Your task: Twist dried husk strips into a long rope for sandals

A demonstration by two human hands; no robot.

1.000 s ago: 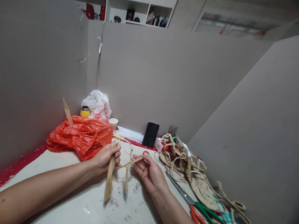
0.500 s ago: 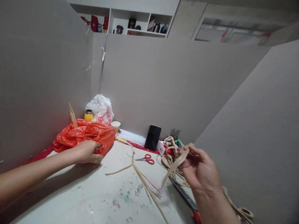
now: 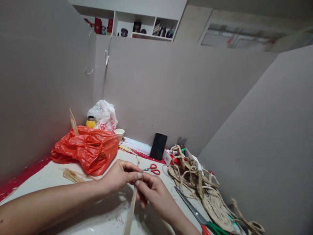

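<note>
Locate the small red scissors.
Head view, centre: the small red scissors lie on the table, just beyond the hands, between the orange bag and the phone.

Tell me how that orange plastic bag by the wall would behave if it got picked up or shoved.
The orange plastic bag looks crumpled and thin, so it would likely sag and crinkle, not hold shape. It bulges, so its contents probably add some weight. A dry strip sticking out of it might slip free.

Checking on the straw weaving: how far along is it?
Done: woven straw pieces lie at the right. In hand: left hand and right hand pinch one straw strip. Left: loose straw beside the orange bag is unworked.
</note>
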